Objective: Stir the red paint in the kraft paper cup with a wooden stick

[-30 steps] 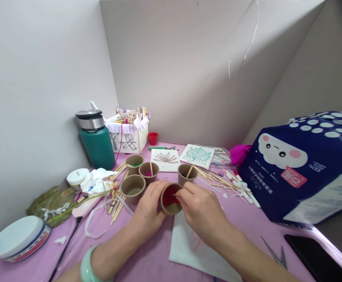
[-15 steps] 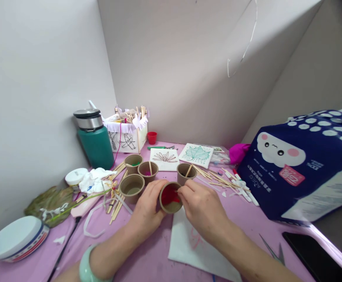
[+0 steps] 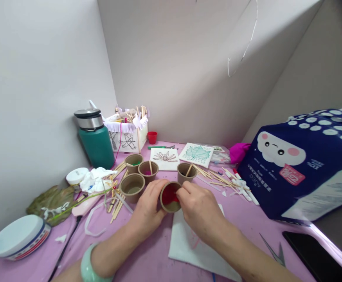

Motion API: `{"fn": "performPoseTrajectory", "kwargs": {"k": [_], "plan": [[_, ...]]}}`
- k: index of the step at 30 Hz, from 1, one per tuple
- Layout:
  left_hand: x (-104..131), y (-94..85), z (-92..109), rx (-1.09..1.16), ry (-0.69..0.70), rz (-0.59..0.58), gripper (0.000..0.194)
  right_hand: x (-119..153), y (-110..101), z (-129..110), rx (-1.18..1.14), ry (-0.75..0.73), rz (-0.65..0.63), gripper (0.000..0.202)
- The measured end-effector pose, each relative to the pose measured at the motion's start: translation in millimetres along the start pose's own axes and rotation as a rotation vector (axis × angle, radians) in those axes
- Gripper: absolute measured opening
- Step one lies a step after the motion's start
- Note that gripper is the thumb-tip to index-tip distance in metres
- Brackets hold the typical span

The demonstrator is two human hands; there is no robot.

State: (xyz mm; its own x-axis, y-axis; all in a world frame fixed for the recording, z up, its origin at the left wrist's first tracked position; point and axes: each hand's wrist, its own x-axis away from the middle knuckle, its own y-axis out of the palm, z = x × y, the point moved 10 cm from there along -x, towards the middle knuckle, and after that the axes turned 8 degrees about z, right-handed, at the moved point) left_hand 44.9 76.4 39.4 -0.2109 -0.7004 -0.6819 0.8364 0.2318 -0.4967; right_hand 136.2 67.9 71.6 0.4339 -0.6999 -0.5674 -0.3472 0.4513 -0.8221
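Grey walls (image 3: 182,78) enclose a pink-covered desk (image 3: 150,250) with a navy package (image 3: 279,184) by its right edge, a teal bottle (image 3: 97,147) toward its far left corner and, well short of its far edge, the left hand (image 3: 149,201) gripping a tilted, red-streaked brown cup (image 3: 168,194), the right hand (image 3: 198,201) pinched at its rim, contents hidden.

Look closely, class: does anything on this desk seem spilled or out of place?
The brown cup in the left hand tilts toward the viewer, odd with red paint inside, though no spill shows. A loose white scrap lies on the pink table.
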Motion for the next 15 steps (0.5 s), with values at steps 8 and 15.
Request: {"fn": "performPoseTrajectory", "kwargs": {"k": [8,15], "plan": [[0,0.0,0,-0.002,-0.006,-0.006,0.052,-1,-1,-1,-0.074,-0.01,-0.01,0.015],[1,-0.3,-1,0.013,-0.011,-0.004,0.053,0,2,2,-0.061,0.003,-0.034,0.017]]}}
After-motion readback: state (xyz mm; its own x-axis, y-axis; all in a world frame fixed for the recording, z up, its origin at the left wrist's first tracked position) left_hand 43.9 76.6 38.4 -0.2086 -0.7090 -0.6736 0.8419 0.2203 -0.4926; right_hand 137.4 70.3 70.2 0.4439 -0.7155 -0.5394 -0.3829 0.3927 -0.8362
